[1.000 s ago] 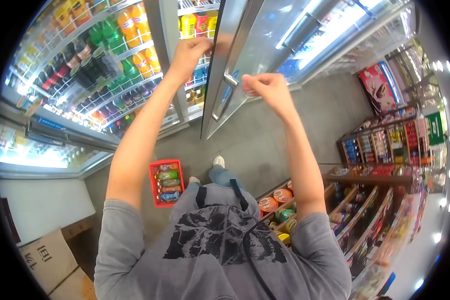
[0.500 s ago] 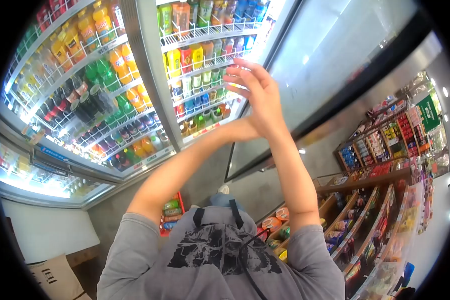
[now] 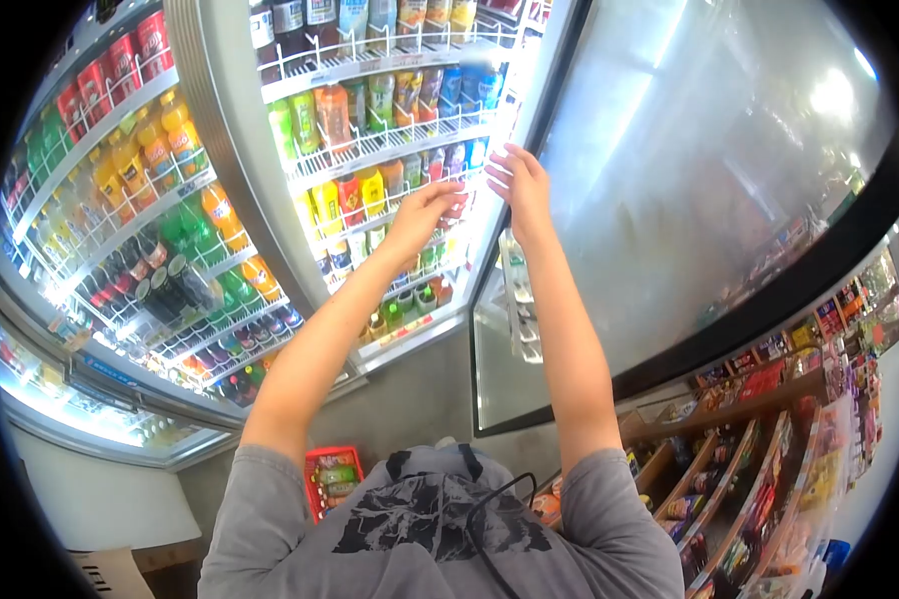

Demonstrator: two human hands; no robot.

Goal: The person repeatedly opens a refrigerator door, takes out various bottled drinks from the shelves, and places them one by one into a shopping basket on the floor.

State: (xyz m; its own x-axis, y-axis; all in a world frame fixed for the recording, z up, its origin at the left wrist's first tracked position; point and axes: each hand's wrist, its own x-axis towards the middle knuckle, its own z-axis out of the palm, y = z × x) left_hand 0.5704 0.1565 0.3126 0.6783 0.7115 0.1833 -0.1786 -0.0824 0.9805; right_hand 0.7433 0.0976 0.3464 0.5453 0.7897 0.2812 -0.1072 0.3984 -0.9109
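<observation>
Both my hands reach up in front of an open drinks fridge. My left hand (image 3: pixel 422 224) is before the middle shelves (image 3: pixel 390 145), its fingers partly bent and apart, with nothing visible in it. Yellow bottles (image 3: pixel 371 188) and a red bottle (image 3: pixel 350 200) stand just beyond it. Whether its fingertips touch a bottle I cannot tell. My right hand (image 3: pixel 525 195) is raised between the shelves and the open glass door (image 3: pixel 659 190), fingers spread and holding nothing. An orange-red bottle (image 3: pixel 332 115) and green bottles (image 3: pixel 303 122) stand one shelf higher.
A red basket (image 3: pixel 317 489) with packaged items sits on the floor by my feet. To the left, another fridge section holds red cans (image 3: pixel 154 45) and orange bottles (image 3: pixel 180 128). Snack racks (image 3: pixel 709 479) stand behind the door on my right.
My hands, crossed at the wrists before, are now apart. The left one has come into view before the shelves. The glass door appears swung wider, and my view has shifted nearer the fridge.
</observation>
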